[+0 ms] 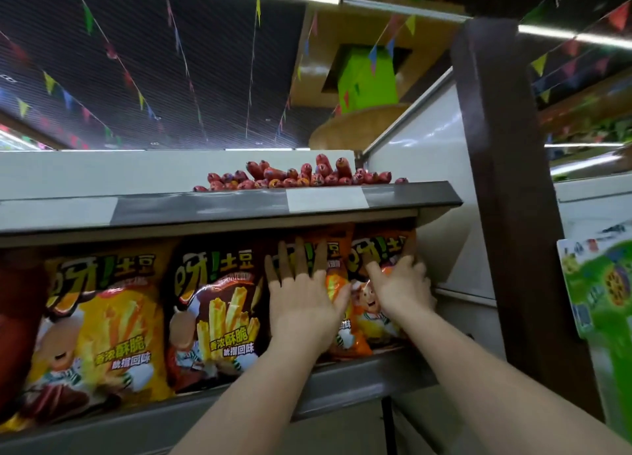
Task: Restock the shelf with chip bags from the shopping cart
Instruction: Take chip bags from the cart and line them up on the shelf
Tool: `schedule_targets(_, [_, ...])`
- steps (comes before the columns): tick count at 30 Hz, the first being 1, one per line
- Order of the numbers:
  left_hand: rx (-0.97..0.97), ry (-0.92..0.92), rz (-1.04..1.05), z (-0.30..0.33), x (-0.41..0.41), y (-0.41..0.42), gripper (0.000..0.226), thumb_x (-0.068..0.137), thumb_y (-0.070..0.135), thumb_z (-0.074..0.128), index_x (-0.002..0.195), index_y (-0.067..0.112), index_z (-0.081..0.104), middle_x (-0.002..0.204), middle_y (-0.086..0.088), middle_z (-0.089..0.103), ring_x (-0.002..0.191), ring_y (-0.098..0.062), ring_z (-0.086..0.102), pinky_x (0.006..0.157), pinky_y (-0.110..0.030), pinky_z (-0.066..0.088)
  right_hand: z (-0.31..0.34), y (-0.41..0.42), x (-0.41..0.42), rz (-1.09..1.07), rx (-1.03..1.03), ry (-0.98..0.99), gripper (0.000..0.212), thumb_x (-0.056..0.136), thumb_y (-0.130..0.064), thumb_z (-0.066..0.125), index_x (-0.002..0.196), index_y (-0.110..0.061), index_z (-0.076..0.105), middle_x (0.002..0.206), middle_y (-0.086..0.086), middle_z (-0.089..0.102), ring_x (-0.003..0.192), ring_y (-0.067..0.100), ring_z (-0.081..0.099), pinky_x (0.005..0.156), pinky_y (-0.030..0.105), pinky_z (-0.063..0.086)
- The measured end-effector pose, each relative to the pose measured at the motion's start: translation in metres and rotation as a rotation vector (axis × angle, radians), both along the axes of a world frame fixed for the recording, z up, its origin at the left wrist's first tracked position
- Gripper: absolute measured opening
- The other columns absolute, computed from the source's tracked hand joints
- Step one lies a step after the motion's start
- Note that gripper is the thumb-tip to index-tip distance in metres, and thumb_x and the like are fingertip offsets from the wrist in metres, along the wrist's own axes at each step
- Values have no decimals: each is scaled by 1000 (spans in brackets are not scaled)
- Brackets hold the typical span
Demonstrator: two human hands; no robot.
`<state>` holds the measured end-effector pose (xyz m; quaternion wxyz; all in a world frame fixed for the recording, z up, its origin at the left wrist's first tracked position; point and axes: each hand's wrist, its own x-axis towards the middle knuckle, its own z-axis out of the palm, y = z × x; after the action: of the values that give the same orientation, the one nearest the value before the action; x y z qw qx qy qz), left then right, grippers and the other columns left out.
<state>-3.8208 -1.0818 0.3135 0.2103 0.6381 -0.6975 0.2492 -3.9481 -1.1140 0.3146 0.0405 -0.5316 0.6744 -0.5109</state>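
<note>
Chip bags: a row stands upright on the shelf (342, 383), faces outward, filling it from the left edge of view to the white side panel (427, 181) at the right end.
Bags from left to right: a yellow bag (102, 324), a dark brown bag (219, 304), an orange bag (338, 277) and, last against the panel, a second orange bag (379, 249).
Progress: this stretch of shelf looks nearly full, with no open gap visible between bags; I judge the two orange bags at the right end to be the ones now being settled into place.
Left to do: cannot be told from this view, since the shopping cart is out of sight and any bags remaining in it are unseen.
Left hand (301, 300): fingers straight and spread, palm flat against the front of the first orange bag, fingertips over its upper print; it presses rather than grips.
Right hand (402, 287): reaches the last orange bag by the panel, fingers curled over its upper right part, apparently holding it while tucking it in.
Arms: both bare forearms stretch forward and upward from the bottom of view, close together.
Upper shelf (239, 205): carries a heap of red sausages (301, 177) above the chips.
Right edge: a green packet (602, 290) hangs beside a dark post (506, 181).
</note>
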Motion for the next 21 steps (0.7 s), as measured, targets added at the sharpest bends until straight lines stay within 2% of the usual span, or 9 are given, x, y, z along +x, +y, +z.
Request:
schedule_targets(4, [-8, 20, -16, -1, 2, 0, 63, 95, 60, 15, 134, 17, 39, 128, -11, 52, 120, -30, 46, 99, -42, 31, -3, 3, -5, 28, -27, 3, 67, 92, -51, 43, 140, -7, 25, 147, 18, 25, 131, 36, 33, 104, 45, 33])
schedule_targets(7, [-66, -17, -25, -2, 4, 4, 63, 96, 59, 16, 137, 16, 35, 134, -12, 46, 125, -30, 40, 104, -43, 27, -4, 11, -5, 22, -43, 33, 74, 92, -52, 43, 147, -12, 15, 155, 15, 7, 142, 33, 13, 112, 52, 20])
schedule_targets(9, [-148, -58, -31, -5, 8, 2, 60, 97, 56, 20, 137, 15, 38, 133, -12, 46, 123, -29, 43, 104, -43, 29, -9, 16, -4, -17, -83, 174, 73, 94, -52, 38, 149, -16, 9, 158, 13, -3, 145, 30, -2, 114, 55, 8])
schedule_targets(12, [-295, -126, -60, -8, 10, 1, 59, 91, 52, 28, 121, 12, 60, 112, -11, 65, 98, -28, 62, 89, -42, 43, -22, 15, -2, -40, -95, 422, 67, 95, -56, 25, 150, -19, 10, 158, 11, -4, 145, 28, -9, 113, 54, -4])
schedule_targets(13, [-302, -141, -92, -10, 10, -1, 59, 92, 51, 28, 121, 12, 61, 111, -10, 66, 97, -28, 63, 88, -41, 42, -23, 13, -2, -45, -83, 464, 66, 95, -57, 21, 149, -20, 14, 158, 11, -1, 145, 28, -9, 113, 54, -5])
schedule_targets(14, [-238, -120, -121, -10, 11, -2, 58, 95, 51, 25, 129, 13, 54, 118, -9, 62, 104, -27, 60, 91, -40, 40, -24, 10, -1, -54, -78, 488, 65, 95, -57, 20, 148, -20, 19, 158, 12, 3, 145, 29, -7, 114, 54, -5])
schedule_targets(16, [-133, -72, -145, -12, 10, -9, 58, 99, 52, 18, 143, 16, 33, 135, -7, 48, 121, -26, 46, 99, -39, 32, -23, 6, -1, -74, -79, 512, 62, 95, -57, 19, 143, -19, 29, 157, 13, 12, 145, 30, 0, 115, 53, 0])
schedule_targets(17, [-126, -67, -153, -13, 10, -13, 58, 99, 52, 16, 145, 18, 28, 138, -6, 45, 124, -25, 43, 101, -38, 30, -22, 4, -1, -81, -79, 520, 61, 95, -56, 20, 141, -19, 32, 155, 13, 15, 145, 31, 4, 115, 52, 3])
schedule_targets(21, [-107, -79, -152, -10, 7, -13, 58, 99, 52, 16, 144, 17, 26, 138, -6, 44, 125, -25, 42, 100, -38, 31, -22, 3, -2, -84, -60, 541, 61, 95, -56, 21, 138, -17, 36, 153, 13, 21, 144, 31, 10, 115, 51, 8])
